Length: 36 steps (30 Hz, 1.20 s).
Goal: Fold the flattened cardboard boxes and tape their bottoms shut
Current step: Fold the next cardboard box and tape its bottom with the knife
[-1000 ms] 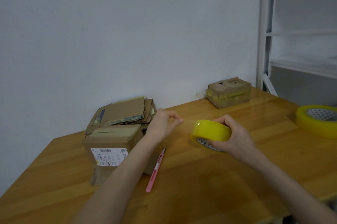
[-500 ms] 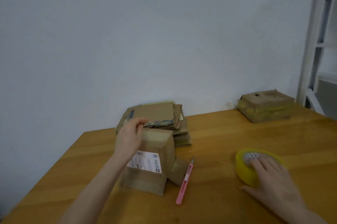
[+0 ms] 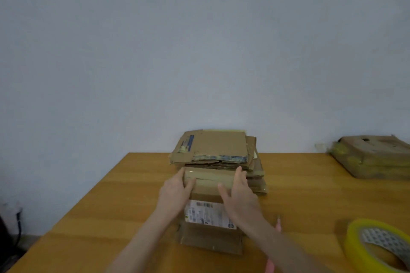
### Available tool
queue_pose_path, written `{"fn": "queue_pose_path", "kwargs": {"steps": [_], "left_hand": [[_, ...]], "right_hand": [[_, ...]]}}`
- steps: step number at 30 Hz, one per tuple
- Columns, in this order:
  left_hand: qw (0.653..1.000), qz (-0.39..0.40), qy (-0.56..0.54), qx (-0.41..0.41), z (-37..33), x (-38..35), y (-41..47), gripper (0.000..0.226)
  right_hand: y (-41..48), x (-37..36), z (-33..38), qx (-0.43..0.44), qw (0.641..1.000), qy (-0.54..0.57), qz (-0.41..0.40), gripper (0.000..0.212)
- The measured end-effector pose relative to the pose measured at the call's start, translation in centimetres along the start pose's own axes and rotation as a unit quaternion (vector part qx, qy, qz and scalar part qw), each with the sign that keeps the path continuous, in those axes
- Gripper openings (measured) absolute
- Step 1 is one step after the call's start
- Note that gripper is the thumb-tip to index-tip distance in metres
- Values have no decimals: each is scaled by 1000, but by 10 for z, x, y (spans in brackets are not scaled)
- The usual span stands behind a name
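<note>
Head camera looked down on a wooden bench (image 3: 106,217) set against a pale wall (image 3: 199,50). A small cardboard box (image 3: 210,181) stood about midway between the bench's near and far edges, its clear-taped face turned up and a white shipping label (image 3: 208,214) on the side facing the person. The left hand (image 3: 175,192) gripped the box's upper left corner, fingers lying along the left side and thumb curled over the top edge. The right hand (image 3: 240,197) gripped the upper right corner in the same way, fingers down the right side and thumb pressed to the near face, so the box was held between both hands. A loose flap showed at the bottom of the box, resting on the bench. Just behind the box, touching or nearly touching it, lay a stack of flattened boxes (image 3: 217,146) at the far edge, up against the wall. Its top sheet was tilted and carried a blue strip of old tape. A roll of yellow tape (image 3: 353,239) lay flat near the bench's near right corner, well apart from the box and partly cut off by the picture's edge. A pink cutter (image 3: 270,266) lay between the box and the roll, mostly hidden under the right forearm. Another brown box (image 3: 372,155), banded with yellowish tape, sat at the far edge toward the right end.
</note>
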<state>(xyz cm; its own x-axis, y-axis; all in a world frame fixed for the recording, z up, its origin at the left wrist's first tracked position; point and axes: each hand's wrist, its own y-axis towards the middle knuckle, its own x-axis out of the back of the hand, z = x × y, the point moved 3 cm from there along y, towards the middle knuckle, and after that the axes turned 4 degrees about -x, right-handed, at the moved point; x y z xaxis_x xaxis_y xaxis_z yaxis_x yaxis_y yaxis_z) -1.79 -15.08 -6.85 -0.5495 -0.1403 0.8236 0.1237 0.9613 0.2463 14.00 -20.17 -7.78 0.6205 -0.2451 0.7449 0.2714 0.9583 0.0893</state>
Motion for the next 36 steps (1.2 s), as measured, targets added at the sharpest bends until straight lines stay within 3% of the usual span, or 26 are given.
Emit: {"fn": "queue_pose_path", "kwargs": {"steps": [3,6,11,16,19,23,29,32,36], "left_hand": [[998,16,-53,31,11,-1,0,50],[987,38,-143,56,18,-2,0,40],[970,51,-220,93,16,3,-9,35],[975,-59,-208,57,-13,38,-38,54],[964,-139,-227,-5,-40,69,-57,47],[911,-190,-353,-92,-105,90,-70,42],[874,-123,-463,-84,-186,40,-19,59],[882,-67,-461,-68,-224,-10,17,52],[900,-27,-418,-119,-275,-80,63,57]], "right_hand": [[12,-2,-4,-22,1000,4,-18,76],[19,-3,-14,-63,997,38,13,72],[22,1,-26,-121,970,191,92,42],[9,36,-19,-98,940,313,90,32],[-2,71,-12,-56,931,358,50,34],[-6,119,-17,-30,888,457,-25,39],[22,182,-73,-37,865,476,-152,34],[45,201,-119,-59,860,474,-180,35],[87,225,-183,-105,843,461,-258,35]]}}
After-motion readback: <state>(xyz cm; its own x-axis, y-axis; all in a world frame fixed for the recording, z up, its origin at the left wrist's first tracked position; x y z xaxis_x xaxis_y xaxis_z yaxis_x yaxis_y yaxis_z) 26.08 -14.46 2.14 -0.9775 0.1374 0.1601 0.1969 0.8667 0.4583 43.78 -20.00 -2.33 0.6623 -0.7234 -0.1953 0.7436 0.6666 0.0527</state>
